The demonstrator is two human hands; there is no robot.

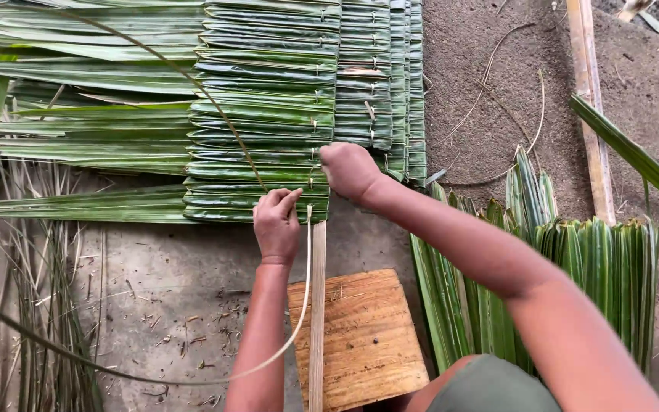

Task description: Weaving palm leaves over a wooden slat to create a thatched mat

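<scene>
1. Nearest, a wooden block (pixel 360 343) lies on the bare ground between the person's forearms; a bundle of folded green leaves (pixel 573 282) stands just to its right.
2. A thin bamboo slat (pixel 317 305) runs up over the block's left edge to the lower edge of the leaf panel (pixel 268 114); a pale pliant strip (pixel 299 297) curves beside it and sweeps away to the lower left.
3. The left hand (pixel 276 225) rests at the panel's bottom edge, fingers pinched together on the strip's upper end.
4. The right hand (pixel 350 172) is closed in a fist just right of the slat's top, pressed against the folded leaves; what it clamps is hidden.
5. Farther off, loose palm fronds (pixel 78 91) spread left; a bamboo pole (pixel 590 99) lies on the dirt at the right.
</scene>
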